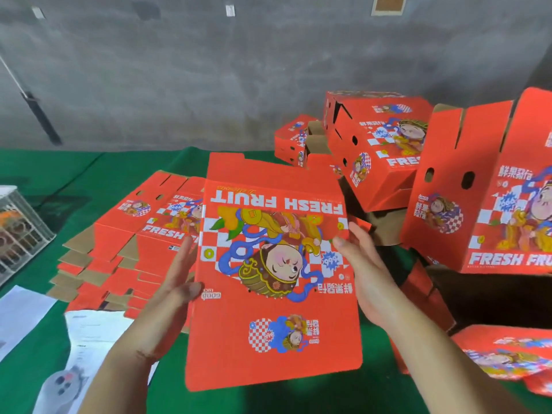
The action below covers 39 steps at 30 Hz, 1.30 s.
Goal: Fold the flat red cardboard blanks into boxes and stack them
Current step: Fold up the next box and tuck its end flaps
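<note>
Red flat printed cardboard blank (pixel 274 273) held up over the green-covered table (pixel 38 339), print upside down. Left hand (pixel 176 282) pinches its left edge, fingers behind; right hand (pixel 361 273) grips the right edge likewise.

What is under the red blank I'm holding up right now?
Under the held blank, green table cloth shows below its near edge, and the pile of flat blanks runs beneath its left side. Whatever lies directly behind its middle is covered.
</note>
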{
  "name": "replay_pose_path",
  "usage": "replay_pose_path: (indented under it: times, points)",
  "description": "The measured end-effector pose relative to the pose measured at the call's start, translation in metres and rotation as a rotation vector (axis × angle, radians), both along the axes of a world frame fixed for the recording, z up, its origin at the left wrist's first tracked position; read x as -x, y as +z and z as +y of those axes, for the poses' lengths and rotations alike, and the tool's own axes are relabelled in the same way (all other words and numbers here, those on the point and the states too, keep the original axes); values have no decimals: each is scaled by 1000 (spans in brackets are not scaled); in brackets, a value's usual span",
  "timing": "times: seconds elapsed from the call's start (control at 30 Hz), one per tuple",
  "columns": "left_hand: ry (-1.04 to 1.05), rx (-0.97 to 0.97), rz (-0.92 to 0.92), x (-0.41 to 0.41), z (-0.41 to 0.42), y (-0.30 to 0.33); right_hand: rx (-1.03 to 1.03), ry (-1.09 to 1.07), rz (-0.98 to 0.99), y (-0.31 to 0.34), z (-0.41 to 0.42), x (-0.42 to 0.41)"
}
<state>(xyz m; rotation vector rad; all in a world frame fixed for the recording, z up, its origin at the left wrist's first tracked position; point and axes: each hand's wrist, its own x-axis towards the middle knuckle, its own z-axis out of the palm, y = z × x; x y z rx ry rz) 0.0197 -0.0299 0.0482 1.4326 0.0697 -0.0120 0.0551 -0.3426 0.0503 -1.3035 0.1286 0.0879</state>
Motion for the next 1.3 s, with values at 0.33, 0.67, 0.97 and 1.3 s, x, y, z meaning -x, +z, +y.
replay_pose_path:
  times: [0.33, 0.67, 0.97, 1.3]
  points:
    - [71, -275, -155, -1, -35, -65, 307, -147, -118, -21, -17, 9]
    - [70, -157, -76, 9, -67, -83, 470, -218, -154, -24, -42, 38]
    - [326, -28, 161, 0, -94, -77, 372, -247, -130, -54, -46, 56]
    - [339, -16, 27, -4, -88, -83, 407, -257, -155, -62, -44, 61]
